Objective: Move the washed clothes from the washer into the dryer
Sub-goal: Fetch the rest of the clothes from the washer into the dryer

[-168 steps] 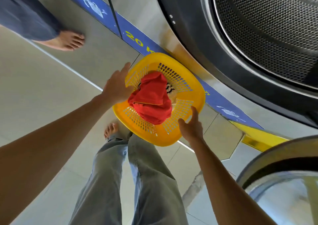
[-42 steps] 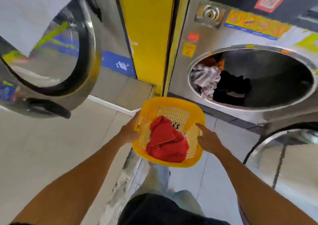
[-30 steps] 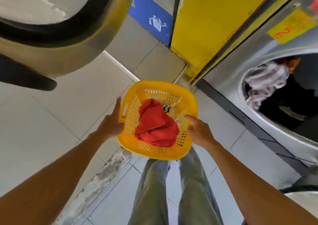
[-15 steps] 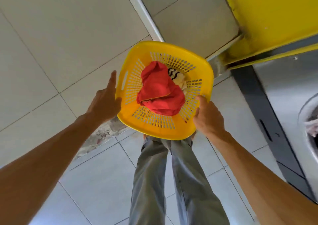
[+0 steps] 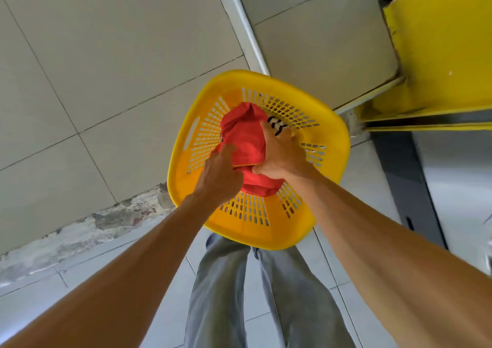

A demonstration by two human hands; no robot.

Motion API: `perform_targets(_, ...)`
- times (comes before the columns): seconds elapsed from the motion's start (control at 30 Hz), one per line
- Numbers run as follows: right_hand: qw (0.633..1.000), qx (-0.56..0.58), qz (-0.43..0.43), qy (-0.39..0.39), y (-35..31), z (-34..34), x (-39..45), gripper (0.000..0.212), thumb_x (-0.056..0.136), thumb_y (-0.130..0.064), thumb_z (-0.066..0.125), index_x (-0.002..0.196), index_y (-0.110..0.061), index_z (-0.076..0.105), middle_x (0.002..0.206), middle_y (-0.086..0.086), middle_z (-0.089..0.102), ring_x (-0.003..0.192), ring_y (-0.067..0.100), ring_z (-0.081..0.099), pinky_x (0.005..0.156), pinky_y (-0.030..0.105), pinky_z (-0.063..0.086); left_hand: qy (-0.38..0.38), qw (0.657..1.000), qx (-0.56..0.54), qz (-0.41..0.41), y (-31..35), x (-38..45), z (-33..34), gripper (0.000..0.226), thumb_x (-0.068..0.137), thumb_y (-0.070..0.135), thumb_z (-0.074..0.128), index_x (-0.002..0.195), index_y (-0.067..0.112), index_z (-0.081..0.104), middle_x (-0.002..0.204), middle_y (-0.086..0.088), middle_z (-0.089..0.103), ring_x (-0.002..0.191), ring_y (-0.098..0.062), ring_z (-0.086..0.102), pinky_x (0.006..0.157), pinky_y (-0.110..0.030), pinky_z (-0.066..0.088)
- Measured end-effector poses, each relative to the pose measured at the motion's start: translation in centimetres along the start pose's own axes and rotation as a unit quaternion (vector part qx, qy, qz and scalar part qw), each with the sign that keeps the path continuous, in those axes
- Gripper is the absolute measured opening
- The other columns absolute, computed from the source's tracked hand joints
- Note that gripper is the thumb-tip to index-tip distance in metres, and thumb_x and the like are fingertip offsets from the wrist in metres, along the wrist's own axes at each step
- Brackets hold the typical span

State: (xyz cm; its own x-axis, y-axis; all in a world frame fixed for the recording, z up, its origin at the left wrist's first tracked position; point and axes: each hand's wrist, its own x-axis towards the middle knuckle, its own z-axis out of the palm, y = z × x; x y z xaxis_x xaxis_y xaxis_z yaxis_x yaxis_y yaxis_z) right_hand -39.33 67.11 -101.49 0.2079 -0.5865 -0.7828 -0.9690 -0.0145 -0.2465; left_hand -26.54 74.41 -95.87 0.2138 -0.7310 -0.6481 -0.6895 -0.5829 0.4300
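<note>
Head view, looking down: yellow basket [image 5: 330, 139] on the tiled floor [image 5: 80, 68], just ahead of the grey trouser legs [image 5: 218, 289]. Red garment [image 5: 245, 137] bunched in the middle of the basket, with a scrap of black-and-white patterned cloth [image 5: 277, 126] peeking out at its far side.

Both hands down inside the basket. Left hand [image 5: 222, 173] laid on the near-left edge of the red garment, fingers reaching forward onto the cloth; whether curled round it, cannot tell. Right hand [image 5: 282, 153] closed round the right side of the red garment, thumb pressed along the top of it, fingers hidden beyond the fabric.

Right of the basket, a yellow panel [image 5: 439, 41]; below that, a grey metal machine front [image 5: 458, 187]. Left of the basket, a worn, chipped strip [image 5: 111, 217] across the floor.
</note>
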Motion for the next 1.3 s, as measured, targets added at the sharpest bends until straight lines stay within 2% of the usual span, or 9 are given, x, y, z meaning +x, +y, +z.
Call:
perform_targets(0.1, 0.999, -0.013, 0.034, -0.037, 1.0, 3.4, 5.2, 0.142, 0.052, -0.057, 0.089, 0.153, -0.043, -0.009, 0.158, 0.031, 0.004, 0.145, 0.052, 0.019, 0.105, 0.063, 0.041, 0.019, 1.0, -0.005, -0.019, -1.1, 2.0, 2.4, 0.058, 0.085, 0.004, 0.055, 0.142, 0.012, 0.046, 0.134, -0.011, 0.058, 0.118, -0.027, 0.057, 0.077, -0.029, 0.041)
perform_targets(0.3, 0.991, 0.002, -0.008, 0.13, 1.0, 7.3, 7.8, 0.075, 0.079, -0.02, 0.071, 0.145, -0.028, 0.037, 0.133, 0.031, 0.044, 0.119, 0.052, 0.05, 0.092, 0.054, 0.053, 0.036, 0.997, -0.063, -0.039, -3.5, 1.8, 5.3, 0.055, 0.086, 0.006, 0.057, 0.139, 0.016, 0.048, 0.127, -0.006, 0.058, 0.113, -0.022, 0.055, 0.084, -0.027, 0.038)
perform_targets(0.63, 0.962, 0.23, -0.067, 0.128, -0.7, 1.8, -4.0, 0.053, 0.084, -0.027, 0.055, 0.136, -0.033, 0.051, 0.123, 0.008, 0.062, 0.109, 0.036, 0.063, 0.089, 0.052, 0.055, 0.06, 0.964, -0.215, -0.142, 1.0, -1.5, -0.4, 0.051, 0.092, 0.042, 0.058, 0.139, 0.028, 0.044, 0.118, 0.006, 0.062, 0.086, -0.014, 0.063, 0.074, -0.039, 0.06)
perform_targets(0.77, 0.892, 0.446, -0.046, 0.061, -2.5, -2.2, -12.5, 0.029, 0.086, -0.009, 0.054, 0.105, -0.026, 0.066, 0.08, -0.003, 0.071, 0.067, 0.007, 0.065, 0.064, 0.021, 0.054, -0.055, 0.861, -0.424, -0.277, 3.8, -3.3, -4.1, 0.086, 0.067, 0.08, 0.063, 0.141, 0.041, 0.043, 0.128, 0.001, 0.059, 0.109, -0.031, 0.061, 0.071, -0.06, 0.058)
perform_targets(0.87, 0.863, 0.504, -0.027, 0.02, -3.4, -4.6, -18.8, 0.005, 0.084, -0.02, 0.069, 0.088, -0.023, 0.069, 0.077, 0.002, 0.073, 0.07, 0.015, 0.069, 0.067, 0.027, 0.057, -0.125, 0.805, -0.511, -0.275, 4.8, -5.1, -6.2, 0.063, 0.078, 0.054, 0.071, 0.134, 0.028, 0.056, 0.123, -0.014, 0.068, 0.099, -0.032, 0.07, 0.077, -0.058, 0.058)
perform_targets(0.93, 0.849, 0.52, -0.085, -0.045, -3.3, -5.8, -22.4, 0.023, 0.079, -0.035, 0.079, 0.094, -0.019, 0.072, 0.086, 0.009, 0.075, 0.085, 0.025, 0.072, 0.087, 0.045, 0.058, -0.144, 0.803, -0.532, -0.227, 4.9, -7.0, -7.9, 0.046, 0.085, 0.024, 0.065, 0.129, 0.012, 0.059, 0.121, -0.023, 0.065, 0.098, -0.034, 0.065, 0.091, -0.052, 0.053)
perform_targets(1.03, 0.782, 0.593, -0.144, -0.13, -1.8, -7.5, -26.6, 0.036, 0.084, -0.042, 0.076, 0.104, -0.012, 0.071, 0.103, 0.018, 0.073, 0.103, 0.034, 0.071, 0.098, 0.053, 0.054, -0.135, 0.824, -0.525, -0.167, 5.9, -10.5, -10.6, 0.013, 0.09, 0.005, 0.054, 0.092, 0.012, 0.065, 0.074, -0.015, 0.061, 0.064, -0.023, 0.06, 0.063, -0.03, 0.054)
perform_targets(1.2, 0.676, 0.73, 0.063, 0.08, 0.4, -7.9, -28.5, 0.048, 0.088, -0.055, 0.066, 0.112, -0.013, 0.069, 0.082, 0.004, 0.074, 0.07, 0.022, 0.07, 0.068, 0.035, 0.055, -0.122, 0.866, -0.478, -0.087, 11.0, -16.1, -12.7, 0.026, 0.089, -0.006, 0.048, 0.08, 0.016, 0.058, 0.047, 0.003, 0.054, 0.034, -0.007, 0.047, 0.039, -0.014, 0.04)
perform_targets(1.3, 0.576, 0.808, 0.069, 0.101, 2.7, -7.2, -28.2, 0.054, 0.085, -0.06, 0.066, 0.13, -0.03, 0.059, 0.117, -0.001, 0.072, 0.102, 0.022, 0.069, 0.086, 0.045, 0.056, -0.165, 0.884, -0.434, -0.061, 13.7, -18.0, -11.6, 0.031, 0.076, -0.001, 0.056, 0.104, 0.013, 0.062, 0.075, -0.01, 0.06, 0.055, -0.016, 0.057, 0.058, -0.025, 0.046)
